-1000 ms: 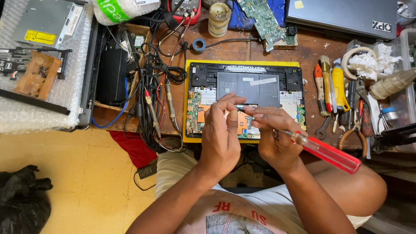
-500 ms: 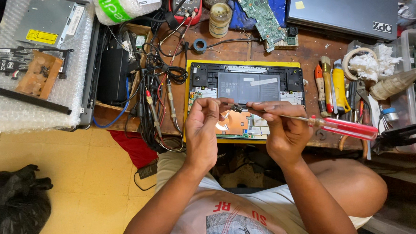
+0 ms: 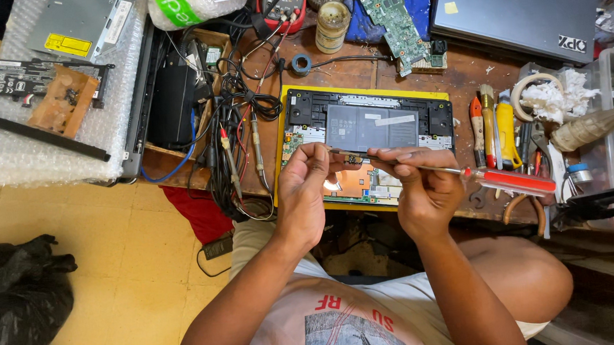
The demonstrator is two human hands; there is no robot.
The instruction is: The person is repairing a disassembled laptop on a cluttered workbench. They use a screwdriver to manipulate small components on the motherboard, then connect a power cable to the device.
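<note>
The left hand [image 3: 307,193] curls its fingers, pinching the screwdriver [image 3: 461,174] tip above the opened laptop [image 3: 368,127] on the bench. The right hand [image 3: 420,187] grips the shaft, with the red handle jutting right.

Bench: a worn brown wooden bench [image 3: 470,73] fills the upper middle and right of the frame.
Centre: an opened laptop [image 3: 367,124] lies flat on it, its yellow edge showing and its dark insides facing up.
Upper middle: a green circuit board [image 3: 395,17] on a blue cloth [image 3: 417,2], a roll of tape [image 3: 332,25] and a small blue ring [image 3: 300,63].
Upper right: a closed grey laptop [image 3: 515,11].
Right: a row of screwdrivers [image 3: 493,124] beside a wad of white cloth [image 3: 555,96].
Left of centre: a tangle of black cables [image 3: 238,120].
Upper left: bubble wrap [image 3: 46,147] carrying a metal drive [image 3: 78,23].
Floor: yellow tiles [image 3: 130,273] at lower left, with a black bag [image 3: 16,300].
</note>
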